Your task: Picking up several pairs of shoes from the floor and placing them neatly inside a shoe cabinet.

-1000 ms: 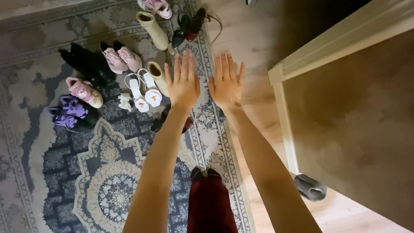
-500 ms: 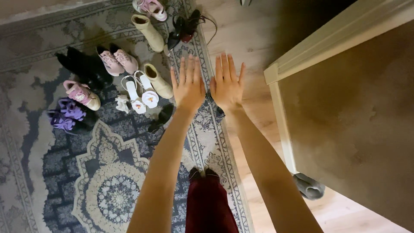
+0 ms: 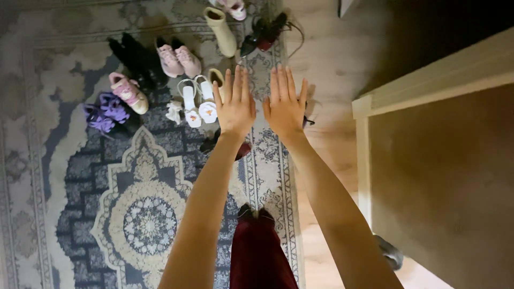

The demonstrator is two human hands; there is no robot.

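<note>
My left hand and my right hand are stretched out side by side, palms down, fingers spread, holding nothing. Far below them a scatter of shoes lies on a patterned grey and blue rug. Nearest under my left hand are a pair of white sandals, a cream ankle boot and a dark shoe partly hidden by my forearm. Another dark shoe peeks out beside my right hand.
Pink sneakers, black boots, a pink child's shoe, purple slippers, a second cream boot and dark red heeled shoes lie further off. A cream cabinet stands at right on the wood floor; grey slippers.
The view has shifted, so the shoes and rug appear moved right and slightly down. Both hands stay spread and level, slightly closer together than a second ago.
</note>
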